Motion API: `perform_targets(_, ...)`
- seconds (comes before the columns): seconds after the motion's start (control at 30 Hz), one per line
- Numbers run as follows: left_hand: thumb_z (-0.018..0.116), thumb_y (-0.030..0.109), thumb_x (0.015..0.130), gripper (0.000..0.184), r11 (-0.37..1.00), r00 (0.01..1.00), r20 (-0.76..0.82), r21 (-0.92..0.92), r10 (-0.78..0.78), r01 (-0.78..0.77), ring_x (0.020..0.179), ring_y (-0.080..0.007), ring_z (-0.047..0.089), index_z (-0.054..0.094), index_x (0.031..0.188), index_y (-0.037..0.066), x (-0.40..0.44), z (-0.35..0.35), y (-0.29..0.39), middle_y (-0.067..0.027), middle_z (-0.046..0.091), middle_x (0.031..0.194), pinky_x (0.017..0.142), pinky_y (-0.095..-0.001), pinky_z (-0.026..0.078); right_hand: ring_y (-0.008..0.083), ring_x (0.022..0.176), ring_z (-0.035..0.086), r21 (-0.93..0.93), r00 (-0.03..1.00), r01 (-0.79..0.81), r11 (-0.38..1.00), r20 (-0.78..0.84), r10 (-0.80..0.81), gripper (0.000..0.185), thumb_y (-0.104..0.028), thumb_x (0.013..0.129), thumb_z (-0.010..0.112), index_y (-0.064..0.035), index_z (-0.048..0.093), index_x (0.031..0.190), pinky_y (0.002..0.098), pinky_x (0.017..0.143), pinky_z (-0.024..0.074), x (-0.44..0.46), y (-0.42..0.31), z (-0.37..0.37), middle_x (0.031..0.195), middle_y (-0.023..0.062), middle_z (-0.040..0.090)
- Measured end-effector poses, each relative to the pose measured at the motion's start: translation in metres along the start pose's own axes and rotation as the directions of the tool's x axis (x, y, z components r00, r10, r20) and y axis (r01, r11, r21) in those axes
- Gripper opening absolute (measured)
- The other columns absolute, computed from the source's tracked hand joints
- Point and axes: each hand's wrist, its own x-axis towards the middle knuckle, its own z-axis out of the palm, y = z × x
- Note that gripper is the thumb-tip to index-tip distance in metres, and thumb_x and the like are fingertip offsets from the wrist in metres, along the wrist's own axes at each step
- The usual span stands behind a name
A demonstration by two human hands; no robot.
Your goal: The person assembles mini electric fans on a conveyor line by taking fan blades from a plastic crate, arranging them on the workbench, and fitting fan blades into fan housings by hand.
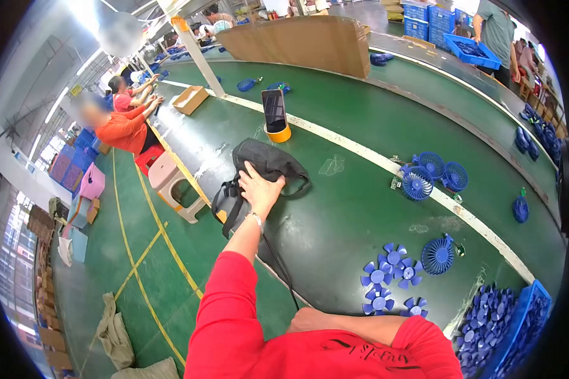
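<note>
"Where's the black bag (269, 159)?"

"On the green surface (335, 221), near its edge, with its straps loose at the left."

"And the left grip (259, 189)?"

"Resting on top of the bag, fingers spread and open, thumb out to the right."

"The right grip (308, 319)?"

"By the red shirt (297, 357), curled at the surface's edge. A black cord (277, 258) runs down towards it; I can't tell if it's held."

"Anything nearby?"

"A phone (274, 110) leans upright at the yellow tape roll (279, 134), beyond the bag. Blue fan blades (377, 276) lie to the right, beside a round blue guard (437, 256)."

"Any writing?"

"Black script on the shirt, something like 'irgol's'; the rest is unclear. I can't read a brand on the bag or phone."
</note>
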Motion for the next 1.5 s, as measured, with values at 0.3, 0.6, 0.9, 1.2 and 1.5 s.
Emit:
perform_targets(0.3, 0.074, 0.034, 0.068, 0.103, 0.978, 0.985, 0.011, 0.119, 0.170, -0.170, 0.112, -0.0369, 0.056, 0.014, 0.149, 0.010, 0.086, 0.007, -0.058, -0.0213, 0.040, 0.139, 0.094, -0.0446, 0.046, 0.0369, 0.051, 0.058, 0.219, 0.977, 0.017, 0.975, -0.213, 0.031, 0.019, -0.020, 0.074, 0.055, -0.0047, 0.054, 0.063, 0.0474, 0.045, 0.0403, -0.001, 0.005, -0.002, 0.055, 0.0189, 0.055)
perform_targets(0.6, 0.078, 0.032, 0.067, 0.078, 0.938, 0.963, 0.160, 0.239, 0.218, -0.252, 0.116, -0.0329, 0.054, 0.045, 0.134, 0.010, 0.093, -0.055, -0.046, -0.0165, 0.050, 0.131, 0.095, -0.0425, 0.045, 0.0194, 0.081, 0.054, -0.386, 0.948, -0.003, 0.922, -0.294, -0.120, 0.050, -0.014, 0.082, 0.049, -0.0088, 0.047, 0.132, 0.0316, 0.083, 0.0428, -0.001, 0.001, -0.032, 0.082, 0.0052, 0.053)
perform_targets(0.9, 0.076, 0.028, 0.070, 0.043, 0.570, 0.568, 0.099, 0.006, 0.817, -0.822, 0.107, -0.0324, 0.054, 0.062, 0.105, 0.007, -0.089, -0.112, -0.068, -0.0151, 0.060, 0.110, 0.091, -0.0450, 0.043, 0.0198, 0.064, 0.057, -0.203, 0.628, -0.580, 0.789, -0.728, 0.274, 0.033, -0.005, 0.062, 0.068, -0.0097, 0.069, 0.095, 0.0319, 0.056, 0.0440, -0.147, -0.084, -0.099, 0.079, 0.0015, 0.062)
perform_targets(1.2, 0.068, 0.031, 0.080, 0.039, 0.030, -0.083, 0.259, -0.403, 0.962, -0.915, 0.044, -0.0237, 0.042, 0.043, 0.053, 0.015, -0.197, -0.099, -0.103, -0.0023, 0.044, 0.051, 0.044, -0.0364, 0.034, 0.0229, 0.056, 0.060, 0.167, 0.061, -0.773, 0.612, -0.941, 0.334, 0.018, 0.004, 0.067, 0.069, -0.0042, 0.069, 0.082, 0.0326, 0.053, 0.0462, -0.203, -0.128, -0.055, 0.064, 0.0075, 0.062)
perform_targets(1.5, 0.074, 0.028, 0.074, 0.042, -0.055, -0.413, 0.505, -0.582, 0.758, -0.811, 0.085, -0.0270, 0.065, 0.064, 0.102, -0.002, -0.195, -0.083, -0.054, -0.0162, 0.068, 0.096, 0.079, -0.0413, 0.051, 0.0294, 0.072, 0.062, 0.171, -0.067, -0.912, 0.373, -0.958, 0.277, 0.014, -0.005, 0.075, 0.066, -0.0068, 0.066, 0.088, 0.0393, 0.063, 0.0511, -0.266, -0.101, -0.090, 0.075, 0.0100, 0.063)
